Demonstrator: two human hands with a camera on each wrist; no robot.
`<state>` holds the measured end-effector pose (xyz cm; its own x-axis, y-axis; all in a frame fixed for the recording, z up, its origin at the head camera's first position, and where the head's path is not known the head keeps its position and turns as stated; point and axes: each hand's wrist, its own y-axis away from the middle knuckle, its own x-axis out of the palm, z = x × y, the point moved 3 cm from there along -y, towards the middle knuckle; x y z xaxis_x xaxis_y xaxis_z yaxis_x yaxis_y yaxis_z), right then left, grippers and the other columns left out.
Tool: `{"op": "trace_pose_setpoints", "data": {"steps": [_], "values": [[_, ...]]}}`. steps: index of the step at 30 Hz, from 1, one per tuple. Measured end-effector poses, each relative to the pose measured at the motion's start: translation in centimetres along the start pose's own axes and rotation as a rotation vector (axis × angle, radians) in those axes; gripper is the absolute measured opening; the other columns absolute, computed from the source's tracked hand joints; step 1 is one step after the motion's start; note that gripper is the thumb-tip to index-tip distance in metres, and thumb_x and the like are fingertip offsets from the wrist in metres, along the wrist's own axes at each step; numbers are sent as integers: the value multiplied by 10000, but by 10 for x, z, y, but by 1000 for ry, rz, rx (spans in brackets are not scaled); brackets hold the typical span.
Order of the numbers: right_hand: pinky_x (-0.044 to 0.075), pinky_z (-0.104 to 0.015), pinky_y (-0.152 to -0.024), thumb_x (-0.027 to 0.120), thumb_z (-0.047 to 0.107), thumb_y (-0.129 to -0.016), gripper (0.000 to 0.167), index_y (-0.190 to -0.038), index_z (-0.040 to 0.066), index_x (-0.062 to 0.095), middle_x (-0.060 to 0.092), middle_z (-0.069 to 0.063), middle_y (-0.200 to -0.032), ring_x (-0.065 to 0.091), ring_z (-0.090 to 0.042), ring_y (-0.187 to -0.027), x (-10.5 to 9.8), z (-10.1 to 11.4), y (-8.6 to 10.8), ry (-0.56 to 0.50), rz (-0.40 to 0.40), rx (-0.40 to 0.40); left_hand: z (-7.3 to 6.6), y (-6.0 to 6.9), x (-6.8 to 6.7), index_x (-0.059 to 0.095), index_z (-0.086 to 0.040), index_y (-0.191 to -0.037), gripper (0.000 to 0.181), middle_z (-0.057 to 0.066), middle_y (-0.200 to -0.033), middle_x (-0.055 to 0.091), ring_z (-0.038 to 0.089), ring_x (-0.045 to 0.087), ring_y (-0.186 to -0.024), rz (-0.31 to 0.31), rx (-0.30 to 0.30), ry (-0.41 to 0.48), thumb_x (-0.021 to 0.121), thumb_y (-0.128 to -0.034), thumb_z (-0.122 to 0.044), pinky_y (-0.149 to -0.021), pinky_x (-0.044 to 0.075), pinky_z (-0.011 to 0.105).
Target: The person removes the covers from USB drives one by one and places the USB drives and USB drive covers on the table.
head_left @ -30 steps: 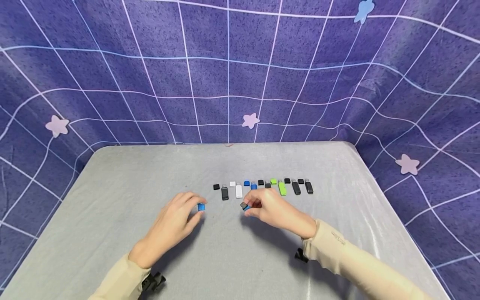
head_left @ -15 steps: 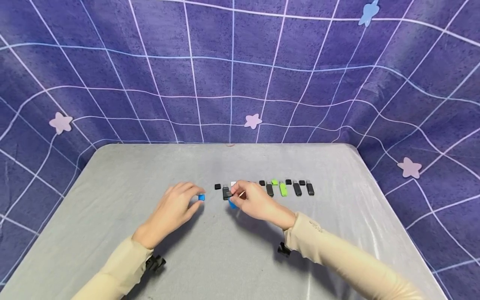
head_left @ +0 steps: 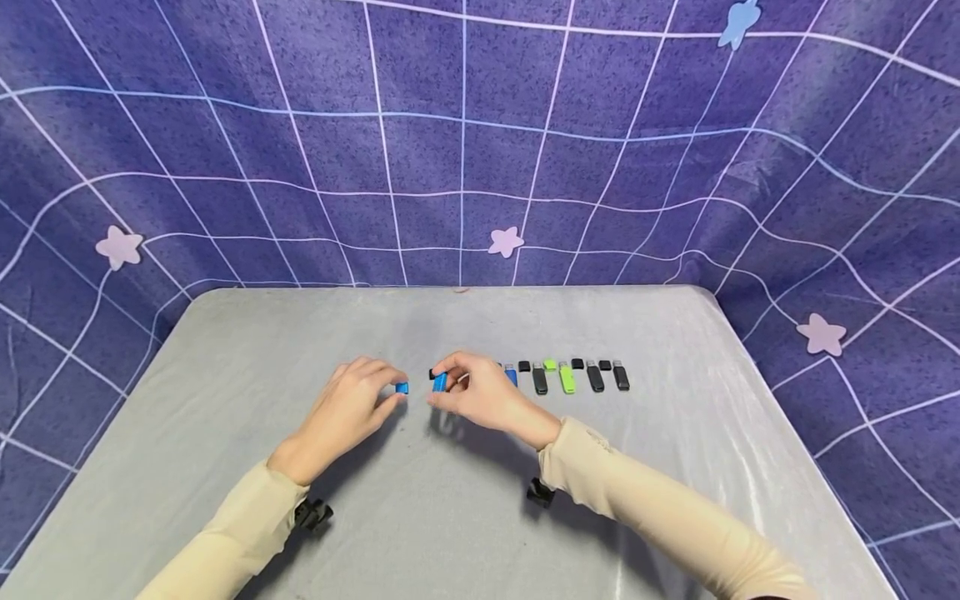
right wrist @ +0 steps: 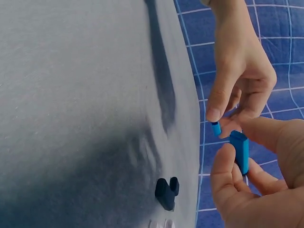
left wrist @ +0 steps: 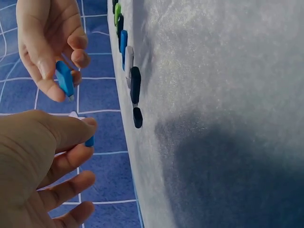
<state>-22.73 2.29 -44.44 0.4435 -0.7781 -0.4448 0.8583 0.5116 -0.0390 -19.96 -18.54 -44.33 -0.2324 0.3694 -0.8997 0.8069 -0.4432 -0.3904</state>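
In the head view, my left hand [head_left: 348, 412] pinches a small blue cap [head_left: 402, 388] between thumb and fingertips. My right hand [head_left: 483, 392] holds a blue USB stick [head_left: 439, 382] between thumb and fingers, to the right of the cap. A narrow gap separates the stick from the cap [right wrist: 216, 128] in the right wrist view. Both are raised above the table. A small pale tip shows at the lower end of the stick [left wrist: 64, 78] in the left wrist view; I cannot tell if it is the plug.
Uncapped USB sticks lie in a row on the grey cloth [head_left: 420, 508], including a green stick [head_left: 567, 379] and a black stick [head_left: 621, 377], with caps beyond them. My right hand hides part of the row; a black stick [left wrist: 136, 85] and white stick [left wrist: 128, 61] show from the left wrist.
My right hand has moved left with the blue USB stick, closing in on my left hand, and the stick has turned. My left hand with the cap has moved slightly away from me.
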Motion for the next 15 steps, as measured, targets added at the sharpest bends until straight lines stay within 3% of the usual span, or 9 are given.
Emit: {"op": "trace_pose_setpoints", "data": {"steps": [3,6,9,11,15], "values": [[561,-236,-686,832,157,-869,418,-1221,13,659,700,-68,-960,689,-157,-794,2,1,-2,28,17,6,1,0,1,756,-115,-1054,206,33,-1090,755,272,668,-1052,5,-6,0,830,-871,-173,-854,500,479],[556,-237,-676,800,180,-898,398,-1233,15,659,721,-45,-955,670,-89,-766,5,3,-1,103,26,-21,2,1,2,758,-111,-1049,200,33,-1082,755,276,670,-1045,0,-6,0,830,-870,-167,-859,503,483],[538,-201,-676,683,227,-986,296,-1198,20,678,730,-11,-916,641,-41,-739,9,7,0,276,3,-148,3,2,2,760,-102,-1040,191,36,-1070,756,283,674,-1037,-12,-3,3,828,-871,-158,-856,508,490],[501,-180,-623,580,246,-1047,232,-1048,46,699,690,16,-812,586,-28,-654,12,9,1,410,-27,-260,4,3,3,760,-97,-1038,190,42,-1065,757,289,677,-1036,-18,-1,3,828,-869,-151,-852,511,493],[428,-183,-571,475,221,-1104,356,-788,122,605,537,49,-660,471,-45,-556,15,14,2,579,-65,-430,6,3,3,761,-89,-1033,199,52,-1058,761,299,684,-1029,-23,7,0,836,-857,-141,-851,520,498]]}}
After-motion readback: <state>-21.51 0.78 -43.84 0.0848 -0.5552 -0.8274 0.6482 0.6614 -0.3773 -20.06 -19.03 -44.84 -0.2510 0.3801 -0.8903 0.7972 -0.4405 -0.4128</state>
